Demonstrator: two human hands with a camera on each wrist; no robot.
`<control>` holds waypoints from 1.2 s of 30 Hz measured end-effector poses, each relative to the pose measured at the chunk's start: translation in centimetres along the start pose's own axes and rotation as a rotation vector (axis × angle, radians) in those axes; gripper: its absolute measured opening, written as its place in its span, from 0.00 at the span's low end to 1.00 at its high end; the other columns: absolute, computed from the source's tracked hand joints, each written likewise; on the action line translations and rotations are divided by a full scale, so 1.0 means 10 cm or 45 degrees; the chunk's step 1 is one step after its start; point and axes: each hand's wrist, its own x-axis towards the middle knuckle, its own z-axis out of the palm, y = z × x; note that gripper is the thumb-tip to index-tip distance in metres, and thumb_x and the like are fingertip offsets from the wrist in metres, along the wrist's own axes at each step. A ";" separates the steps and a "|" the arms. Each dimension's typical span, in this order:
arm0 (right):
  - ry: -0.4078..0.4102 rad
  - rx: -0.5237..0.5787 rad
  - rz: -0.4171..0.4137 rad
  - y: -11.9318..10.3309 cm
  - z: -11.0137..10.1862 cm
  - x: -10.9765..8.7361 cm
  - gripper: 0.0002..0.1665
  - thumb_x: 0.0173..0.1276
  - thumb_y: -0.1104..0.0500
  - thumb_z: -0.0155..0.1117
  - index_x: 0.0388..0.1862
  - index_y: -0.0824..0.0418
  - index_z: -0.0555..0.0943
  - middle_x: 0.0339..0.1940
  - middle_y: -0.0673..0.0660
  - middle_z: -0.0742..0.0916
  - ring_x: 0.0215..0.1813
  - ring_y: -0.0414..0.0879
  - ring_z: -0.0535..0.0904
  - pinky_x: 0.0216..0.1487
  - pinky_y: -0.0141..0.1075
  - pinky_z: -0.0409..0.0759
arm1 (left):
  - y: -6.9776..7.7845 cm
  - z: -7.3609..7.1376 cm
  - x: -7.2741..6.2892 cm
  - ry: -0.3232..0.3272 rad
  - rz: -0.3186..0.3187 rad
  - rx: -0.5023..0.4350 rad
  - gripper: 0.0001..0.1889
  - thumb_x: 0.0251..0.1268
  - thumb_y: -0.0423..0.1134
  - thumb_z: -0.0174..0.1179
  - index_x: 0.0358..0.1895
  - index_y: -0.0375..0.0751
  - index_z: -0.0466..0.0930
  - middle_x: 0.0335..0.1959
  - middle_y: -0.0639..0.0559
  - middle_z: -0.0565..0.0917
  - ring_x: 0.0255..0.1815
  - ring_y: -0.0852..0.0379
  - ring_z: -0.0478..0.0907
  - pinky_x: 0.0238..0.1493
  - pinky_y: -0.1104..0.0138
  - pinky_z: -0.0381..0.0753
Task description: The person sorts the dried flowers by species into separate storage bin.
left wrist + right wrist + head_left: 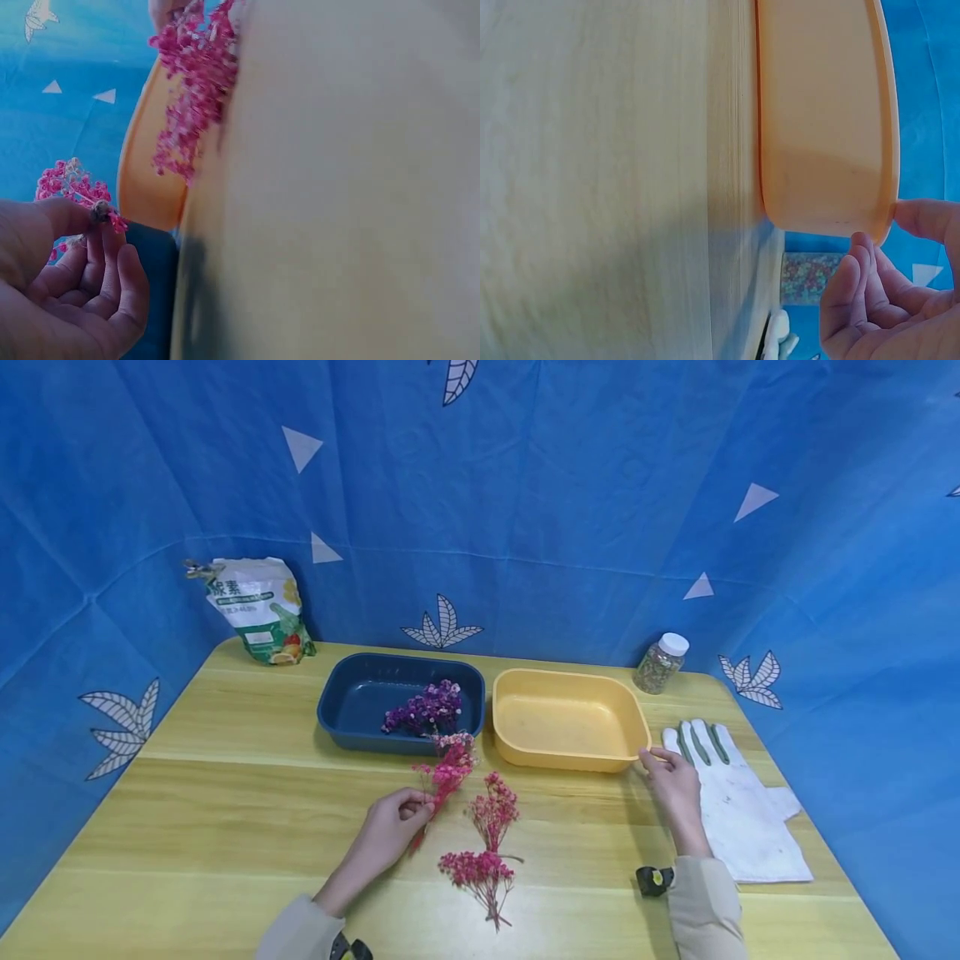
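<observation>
My left hand pinches the stems of a sprig of pink dried flowers, its blossoms toward the blue basin. In the left wrist view, thumb and fingertips meet on those stems. Purple flowers lie inside the blue basin. Two more pink sprigs lie on the table to the right of my left hand: one farther sprig and one nearer sprig. My right hand grips the near right corner of the yellow basin, thumb and fingers at its rim in the right wrist view.
White-and-green gloves lie on the wooden table right of my right hand. A clear jar with a white lid stands at the back right. At the back left is a printed bag. Blue cloth hangs behind.
</observation>
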 end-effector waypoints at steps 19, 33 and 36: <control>-0.004 -0.004 -0.005 0.02 0.00 0.03 0.32 0.71 0.45 0.53 0.62 0.68 0.70 0.48 0.65 0.82 0.42 0.49 0.79 0.34 0.30 0.73 | 0.55 0.20 0.59 -0.080 0.156 -0.041 0.08 0.66 0.35 0.57 0.44 0.36 0.81 0.30 0.50 0.81 0.28 0.60 0.74 0.25 0.70 0.73; 0.001 -0.017 0.017 0.02 0.02 0.02 0.32 0.70 0.45 0.53 0.62 0.68 0.71 0.45 0.63 0.82 0.40 0.47 0.77 0.32 0.29 0.71 | 0.82 0.50 1.14 -0.185 0.156 0.016 0.10 0.67 0.36 0.55 0.43 0.34 0.83 0.35 0.45 0.84 0.27 0.61 0.74 0.26 0.72 0.70; 0.005 -0.025 0.016 0.03 0.02 0.02 0.32 0.71 0.44 0.53 0.62 0.68 0.71 0.45 0.63 0.82 0.40 0.46 0.77 0.32 0.29 0.71 | 0.87 0.58 1.22 -0.200 0.146 0.015 0.10 0.67 0.36 0.55 0.39 0.34 0.84 0.31 0.45 0.84 0.22 0.62 0.69 0.22 0.73 0.67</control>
